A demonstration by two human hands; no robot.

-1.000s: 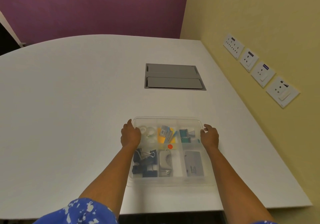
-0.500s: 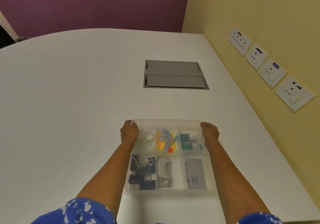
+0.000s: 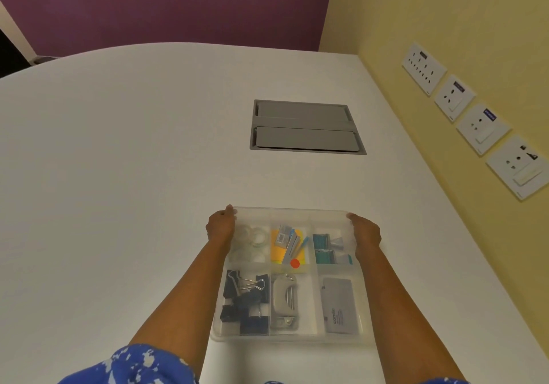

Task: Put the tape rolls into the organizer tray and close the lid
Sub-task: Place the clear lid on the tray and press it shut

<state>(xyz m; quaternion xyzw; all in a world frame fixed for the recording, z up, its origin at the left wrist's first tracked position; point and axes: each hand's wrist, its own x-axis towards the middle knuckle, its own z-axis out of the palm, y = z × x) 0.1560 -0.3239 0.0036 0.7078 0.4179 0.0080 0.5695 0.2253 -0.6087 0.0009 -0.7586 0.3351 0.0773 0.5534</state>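
A clear plastic organizer tray (image 3: 292, 211) sits on the white table in front of me. Its translucent lid (image 3: 312, 335) lies over the compartments. The clear tape rolls (image 3: 255, 235) are in the far-left compartment, hazy under the lid. My left hand (image 3: 220, 225) curls over the tray's far-left corner, with fingertips on the lid edge. At the far-right corner, my right hand (image 3: 366, 231) grips in the same way. Both forearms run along the tray's sides.
Other compartments hold black binder clips (image 3: 244, 300), a grey hole punch (image 3: 285, 300), a grey box (image 3: 338, 306), yellow sticky notes (image 3: 277, 250) and teal clips (image 3: 326, 248). A grey cable hatch (image 3: 306, 127) is set into the table beyond. Wall sockets (image 3: 475, 122) line the yellow wall.
Both hands have slid from the tray's sides up to its far corners. The tray now sits lower in view, nearer to me.
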